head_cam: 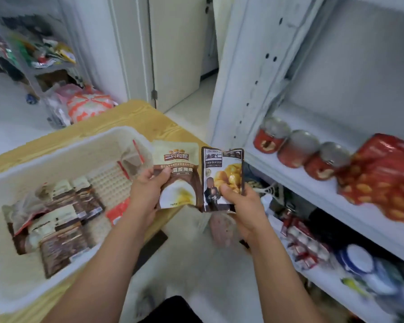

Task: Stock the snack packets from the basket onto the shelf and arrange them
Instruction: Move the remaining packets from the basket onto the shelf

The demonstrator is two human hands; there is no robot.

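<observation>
My left hand (145, 194) grips a cream-and-brown snack packet (176, 176) by its lower left side. My right hand (245, 206) grips a black packet picturing yellow chestnuts (223, 176) by its lower edge. Both packets are held upright side by side, between the basket and the shelf. The white plastic basket (63, 141) sits at the left on a yellow wooden stool and holds several brown, cream and red packets (61, 222). The white shelf (313, 180) is at the right.
On the shelf stand three red cans (299, 152) and a red bag of snacks (383, 178). The shelf below holds red packets (303, 243) and blue-white containers (359, 259). Bags lie on the floor at the back left (84, 106). A white door (177, 50) is behind.
</observation>
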